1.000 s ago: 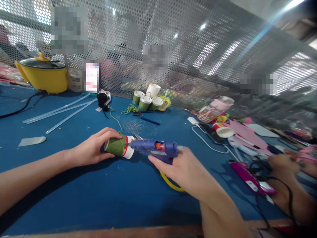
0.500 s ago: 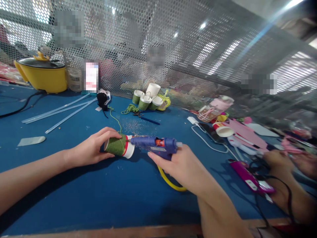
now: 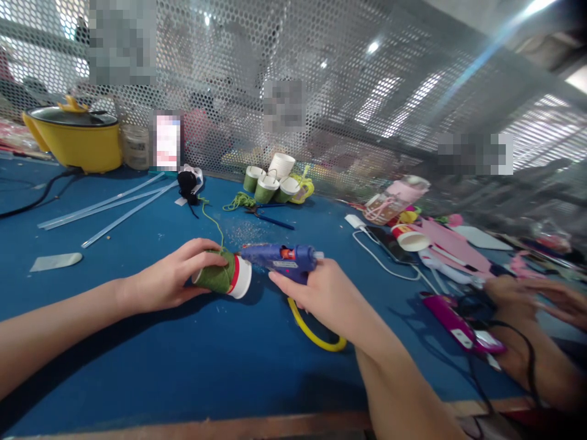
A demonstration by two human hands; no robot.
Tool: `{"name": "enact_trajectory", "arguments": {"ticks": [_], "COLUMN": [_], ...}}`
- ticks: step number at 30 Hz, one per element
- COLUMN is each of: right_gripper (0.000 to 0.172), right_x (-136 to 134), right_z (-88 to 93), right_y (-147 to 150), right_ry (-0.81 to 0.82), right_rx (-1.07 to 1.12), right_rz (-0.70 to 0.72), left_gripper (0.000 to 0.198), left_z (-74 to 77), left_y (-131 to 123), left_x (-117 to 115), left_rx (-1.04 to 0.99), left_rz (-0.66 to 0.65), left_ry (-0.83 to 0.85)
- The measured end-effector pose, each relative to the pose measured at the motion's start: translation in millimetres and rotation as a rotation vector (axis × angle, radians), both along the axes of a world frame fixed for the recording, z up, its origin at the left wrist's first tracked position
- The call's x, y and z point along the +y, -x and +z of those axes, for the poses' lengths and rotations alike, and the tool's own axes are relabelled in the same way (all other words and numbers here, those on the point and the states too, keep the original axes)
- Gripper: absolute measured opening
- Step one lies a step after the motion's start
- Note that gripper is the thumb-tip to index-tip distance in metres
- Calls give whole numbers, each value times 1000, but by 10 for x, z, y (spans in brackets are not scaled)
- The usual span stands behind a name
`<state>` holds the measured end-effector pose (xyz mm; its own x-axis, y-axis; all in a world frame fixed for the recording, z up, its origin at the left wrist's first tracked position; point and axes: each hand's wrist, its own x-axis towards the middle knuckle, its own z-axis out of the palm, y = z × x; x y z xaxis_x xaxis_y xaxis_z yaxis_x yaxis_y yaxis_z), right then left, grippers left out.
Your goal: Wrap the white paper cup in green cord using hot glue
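My left hand point(image 3: 172, 278) is closed round a paper cup point(image 3: 223, 277) lying on its side on the blue table point(image 3: 192, 360); green yarn is wound over most of the cup and its white rim and red band show at the right. A strand of green yarn point(image 3: 211, 221) runs from the cup towards the back. My right hand point(image 3: 321, 294) grips a blue glue gun point(image 3: 279, 258) whose nozzle touches the cup near the red band. A yellow cord point(image 3: 314, 333) loops from the gun under my right wrist.
Long clear glue sticks point(image 3: 107, 208) lie at the left, near a yellow pot point(image 3: 76, 137). Yarn-wrapped cups point(image 3: 270, 183) and blue pliers point(image 3: 268, 217) sit by the mesh screen. Another person's hands point(image 3: 527, 305) work at the right among pink scraps, a phone point(image 3: 392, 244) and cables.
The cup has tipped so its rim faces more towards me, and the glue gun has shifted slightly left and farther back. The other person's hands at the right have moved.
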<state>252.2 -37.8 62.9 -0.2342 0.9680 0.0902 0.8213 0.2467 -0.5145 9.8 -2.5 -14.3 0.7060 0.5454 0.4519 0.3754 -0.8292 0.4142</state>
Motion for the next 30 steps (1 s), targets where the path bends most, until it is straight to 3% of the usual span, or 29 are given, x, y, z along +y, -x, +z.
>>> {"name": "enact_trajectory", "arguments": {"ticks": [7,15,26,30], "right_gripper": [20,20,17,17], "right_x": [-50,-95,-112,-107], "right_z": [43,35,59,88], "right_y": [8,-8,-4,15], "right_ry": [-3,25,-8,-7], "right_rx": [-4,-23,-49,-51], "right_rz": [4,10,53,50], "left_gripper": [39,42,49,50], "left_z": [-2,32,30,39], "left_y": [4,17,-19,-18], "left_x": [25,40,39,34], "left_rx": [-70,-88,-249,-271], "left_rz": [17,132,152,162], "left_ry": [56,174,561,631]}}
